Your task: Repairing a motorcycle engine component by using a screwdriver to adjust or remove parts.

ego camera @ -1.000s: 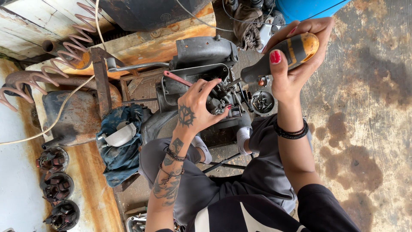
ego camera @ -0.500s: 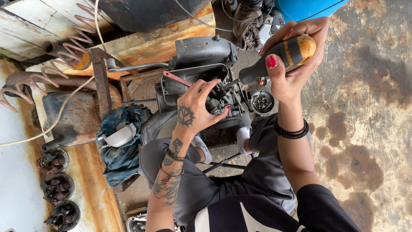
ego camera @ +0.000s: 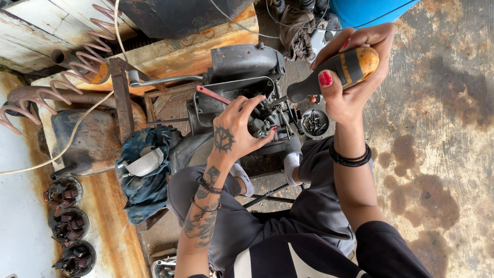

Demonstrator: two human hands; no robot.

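Observation:
My right hand (ego camera: 355,77) grips a screwdriver (ego camera: 334,72) by its black and yellow handle, and the shaft points down-left into a small dark engine (ego camera: 247,92). My left hand (ego camera: 237,128) rests on the engine's middle, fingers curled around a metal part there; what exactly it pinches is hidden by the fingers. A thin red tool (ego camera: 212,94) lies across the engine just left of that hand. My knees in grey trousers sit under the engine.
A small round dish of screws (ego camera: 314,123) stands right of the engine. A blue rag (ego camera: 146,175) with a white part lies at left. Rusty coil springs (ego camera: 77,82), wooden planks (ego camera: 175,51) and three round dark parts (ego camera: 67,221) line the left side. A blue barrel (ego camera: 370,10) stands at top.
Both hands stay on the engine and screwdriver; the screwdriver handle has tilted only slightly. The view has shifted a little.

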